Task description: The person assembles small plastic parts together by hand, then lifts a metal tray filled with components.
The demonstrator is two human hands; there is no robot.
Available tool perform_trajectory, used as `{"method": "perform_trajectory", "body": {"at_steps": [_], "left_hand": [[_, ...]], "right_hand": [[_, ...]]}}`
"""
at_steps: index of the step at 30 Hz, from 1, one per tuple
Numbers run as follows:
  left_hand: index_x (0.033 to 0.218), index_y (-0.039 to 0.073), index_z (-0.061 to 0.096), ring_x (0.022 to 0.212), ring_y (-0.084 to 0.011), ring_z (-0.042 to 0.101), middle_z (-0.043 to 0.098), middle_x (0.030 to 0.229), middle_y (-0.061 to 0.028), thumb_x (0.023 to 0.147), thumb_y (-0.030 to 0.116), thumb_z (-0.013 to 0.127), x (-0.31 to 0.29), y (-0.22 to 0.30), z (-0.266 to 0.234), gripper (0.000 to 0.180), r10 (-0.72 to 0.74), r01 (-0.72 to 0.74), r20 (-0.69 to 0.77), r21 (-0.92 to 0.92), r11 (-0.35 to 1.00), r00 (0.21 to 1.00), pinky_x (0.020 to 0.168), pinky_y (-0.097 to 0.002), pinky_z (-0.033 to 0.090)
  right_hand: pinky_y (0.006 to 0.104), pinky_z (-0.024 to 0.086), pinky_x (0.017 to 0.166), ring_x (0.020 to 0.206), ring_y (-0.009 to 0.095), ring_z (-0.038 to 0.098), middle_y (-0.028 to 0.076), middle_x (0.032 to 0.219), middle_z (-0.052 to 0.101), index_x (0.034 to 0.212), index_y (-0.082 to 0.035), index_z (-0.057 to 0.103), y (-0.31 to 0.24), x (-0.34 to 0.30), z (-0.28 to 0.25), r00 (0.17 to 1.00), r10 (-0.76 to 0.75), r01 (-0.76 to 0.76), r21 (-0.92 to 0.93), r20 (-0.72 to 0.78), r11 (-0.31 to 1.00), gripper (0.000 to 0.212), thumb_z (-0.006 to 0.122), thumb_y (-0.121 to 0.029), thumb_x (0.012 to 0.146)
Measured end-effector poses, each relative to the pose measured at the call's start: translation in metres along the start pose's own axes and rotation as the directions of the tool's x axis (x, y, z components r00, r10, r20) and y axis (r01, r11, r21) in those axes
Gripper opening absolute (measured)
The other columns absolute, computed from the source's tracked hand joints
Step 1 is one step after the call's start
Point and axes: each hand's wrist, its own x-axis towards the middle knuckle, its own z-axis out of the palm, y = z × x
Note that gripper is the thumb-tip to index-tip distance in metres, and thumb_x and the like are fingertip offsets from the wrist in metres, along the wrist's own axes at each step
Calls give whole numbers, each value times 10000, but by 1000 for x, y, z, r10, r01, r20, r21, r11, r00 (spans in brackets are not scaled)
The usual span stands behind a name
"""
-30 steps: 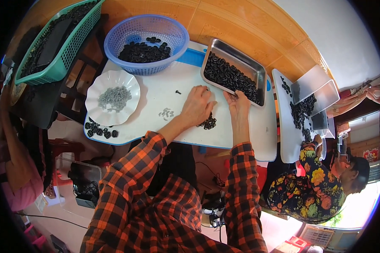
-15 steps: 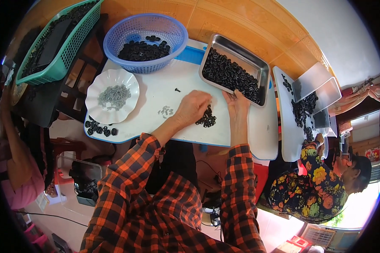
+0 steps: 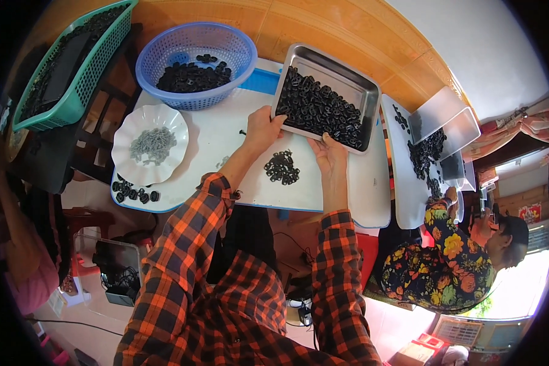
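Note:
A rectangular metal tray (image 3: pixel 341 78) holds many small black plastic parts (image 3: pixel 320 108) at the far right of the table. My left hand (image 3: pixel 264 130) grips its near left corner, thumb over the rim. At the near edge, my right hand (image 3: pixel 332 157) supports the tray with the thumb on top and the other fingers partly hidden beneath. Just below the tray, a loose pile of black parts (image 3: pixel 282 168) lies on the white table (image 3: pixel 226 131). A black screw-like piece (image 3: pixel 243 132) lies beside my left wrist, and my left forearm partly covers some small grey pieces (image 3: pixel 222 161).
At left stand a white scalloped plate (image 3: pixel 121 143) of grey pieces and a blue colander (image 3: pixel 149 70) of black parts. A green basket (image 3: pixel 73 104) is farther left. On the right, another person (image 3: pixel 445 256) works at a second white table (image 3: pixel 405 189).
My left hand has left the small black pile and moved up to take hold of the tray's corner. My right hand stays at the tray's near edge. The whole view has shifted slightly.

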Motion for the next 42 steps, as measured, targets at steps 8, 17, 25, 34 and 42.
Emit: {"method": "perform_trajectory", "body": {"at_steps": [8,17,25,34,42], "left_hand": [[804,-101,582,538,-245,624,533,830,-182,803,86,683,0,-7,-3,212,30,-23,-69,97,995,997,472,-323,544],[802,-93,555,584,-204,629,548,843,-159,833,99,666,1,-9,1,224,97,-93,-55,68,993,994,497,-300,543],[872,-94,588,599,-201,622,553,861,-159,833,75,651,5,-19,-3,185,87,-82,-25,135,987,996,492,-281,549],[836,-97,566,588,-215,621,533,859,-164,836,89,651,6,-16,-2,204,68,-63,-26,148,987,997,486,-293,550],[813,-89,549,564,-219,626,533,847,-160,837,91,652,5,-17,-1,209,72,-66,-35,134,989,997,479,-305,535]], "right_hand": [[324,573,525,524,212,623,109,639,611,793,-5,574,-17,-29,-11,986,168,-152,-545,-21,824,274,590,-250,914],[403,411,873,1002,297,522,196,1052,559,1027,16,594,-62,5,-30,472,-816,383,-911,333,-151,306,524,-263,924],[482,302,998,1209,378,352,228,1321,376,1284,-55,487,-20,36,-3,562,-807,84,-983,180,-160,467,458,-368,939],[488,311,985,1195,364,387,213,1306,407,1258,-74,511,-30,40,-12,484,-817,95,-947,314,-307,437,464,-368,938],[473,326,965,1162,327,415,148,1261,461,1250,-109,538,-26,34,7,628,-776,-64,-988,68,-138,463,423,-431,938]]}}
